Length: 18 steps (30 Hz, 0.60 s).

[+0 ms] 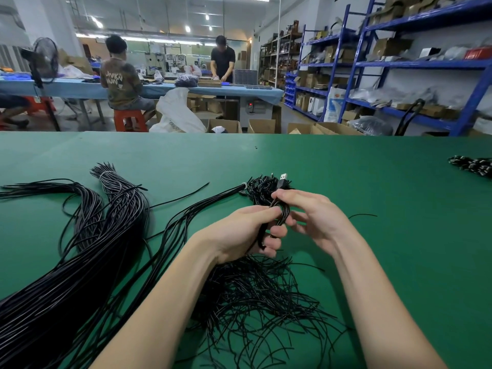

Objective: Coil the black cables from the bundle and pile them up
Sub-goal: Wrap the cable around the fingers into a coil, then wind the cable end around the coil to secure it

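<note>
Two bare hands are meeting above a green surface (346, 166). The left hand (247, 230) is closing its grip around a small coil of black cable (279, 217), fingers curled through the loops, while the right hand (311, 211) is pinching the same coil from the other side, its thumb and forefinger together on the strands. A USB plug (282, 179) is sticking up just beyond the grip. Below the grip, loose cable ends (266, 294) are fanning out over the surface, partly hidden under the forearms. To the left of the grip, the big bundle of black cables (87, 249) is lying tied with a pale band near its far tips and running off the lower left edge. A thinner tied bunch (213, 198) is reaching from there toward the grip. Far right of the grip, a small heap of dark cables (474, 165) is being cut off by the frame edge, too blurred to read. Beyond the surface, two people are working at a blue table (80, 86), and blue shelving (415, 65) is holding boxes.
</note>
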Motion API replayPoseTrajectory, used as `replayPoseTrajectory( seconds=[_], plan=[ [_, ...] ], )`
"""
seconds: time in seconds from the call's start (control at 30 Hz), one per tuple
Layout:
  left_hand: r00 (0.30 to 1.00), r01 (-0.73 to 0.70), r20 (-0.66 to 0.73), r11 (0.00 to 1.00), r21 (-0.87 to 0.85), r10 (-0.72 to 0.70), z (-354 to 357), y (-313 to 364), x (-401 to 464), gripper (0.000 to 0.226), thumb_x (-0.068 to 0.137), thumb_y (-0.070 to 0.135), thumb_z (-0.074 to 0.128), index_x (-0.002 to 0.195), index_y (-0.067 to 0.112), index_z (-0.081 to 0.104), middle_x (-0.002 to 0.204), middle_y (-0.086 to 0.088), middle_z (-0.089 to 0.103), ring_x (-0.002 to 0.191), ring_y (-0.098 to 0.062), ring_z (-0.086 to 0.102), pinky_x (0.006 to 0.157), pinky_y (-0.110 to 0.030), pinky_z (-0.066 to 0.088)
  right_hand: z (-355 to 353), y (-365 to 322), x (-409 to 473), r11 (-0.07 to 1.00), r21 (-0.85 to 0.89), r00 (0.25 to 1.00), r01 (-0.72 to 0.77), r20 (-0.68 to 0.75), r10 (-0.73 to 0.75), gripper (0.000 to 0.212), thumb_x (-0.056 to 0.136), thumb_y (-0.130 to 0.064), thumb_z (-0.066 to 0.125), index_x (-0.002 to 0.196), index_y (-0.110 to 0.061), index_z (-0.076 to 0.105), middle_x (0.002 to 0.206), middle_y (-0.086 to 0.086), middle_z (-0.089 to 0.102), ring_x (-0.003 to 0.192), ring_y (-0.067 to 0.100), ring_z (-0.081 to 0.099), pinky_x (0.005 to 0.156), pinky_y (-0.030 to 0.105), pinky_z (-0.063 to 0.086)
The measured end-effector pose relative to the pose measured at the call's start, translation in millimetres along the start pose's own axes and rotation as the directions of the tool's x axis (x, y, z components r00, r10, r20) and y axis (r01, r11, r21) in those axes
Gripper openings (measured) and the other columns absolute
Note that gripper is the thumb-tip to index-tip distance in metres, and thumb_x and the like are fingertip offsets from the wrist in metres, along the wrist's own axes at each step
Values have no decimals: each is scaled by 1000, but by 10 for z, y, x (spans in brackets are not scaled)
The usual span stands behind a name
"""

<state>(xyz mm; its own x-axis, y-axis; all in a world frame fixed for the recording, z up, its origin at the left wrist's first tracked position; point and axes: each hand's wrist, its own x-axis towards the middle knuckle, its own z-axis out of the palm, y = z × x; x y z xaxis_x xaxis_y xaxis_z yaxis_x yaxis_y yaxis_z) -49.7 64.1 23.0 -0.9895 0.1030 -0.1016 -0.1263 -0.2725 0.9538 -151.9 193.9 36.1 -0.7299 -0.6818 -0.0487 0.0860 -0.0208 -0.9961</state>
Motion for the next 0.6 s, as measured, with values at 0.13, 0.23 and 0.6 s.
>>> replayPoseTrajectory(
  seconds=[0.13,0.23,0.6],
  plan=[
    [1000,-17,27,999,42,15,-4,8,-18,25,108,26,37,103,9,54,72,3,43,62,-13,37,61,-25,42,11,-13,1,998,-58,1000,24,15,-23,11,82,-28,78,88,-20,83,67,-6,66,50,5,50,51,13,45],
    [999,-22,37,996,86,19,-22,11,-24,26,108,27,37,103,8,55,73,3,46,62,-13,43,63,-26,46,-23,-44,-26,995,-103,997,9,71,-2,19,72,-35,81,87,-23,83,72,-4,67,53,5,53,55,14,46],
    [1000,-14,14,991,132,12,-16,-41,-6,28,108,27,37,100,7,55,71,1,46,60,-16,48,62,-28,44,-43,-102,-15,987,-120,990,109,-81,-120,4,90,-18,76,93,-21,76,77,-9,75,62,0,62,54,17,51]
  ],
)
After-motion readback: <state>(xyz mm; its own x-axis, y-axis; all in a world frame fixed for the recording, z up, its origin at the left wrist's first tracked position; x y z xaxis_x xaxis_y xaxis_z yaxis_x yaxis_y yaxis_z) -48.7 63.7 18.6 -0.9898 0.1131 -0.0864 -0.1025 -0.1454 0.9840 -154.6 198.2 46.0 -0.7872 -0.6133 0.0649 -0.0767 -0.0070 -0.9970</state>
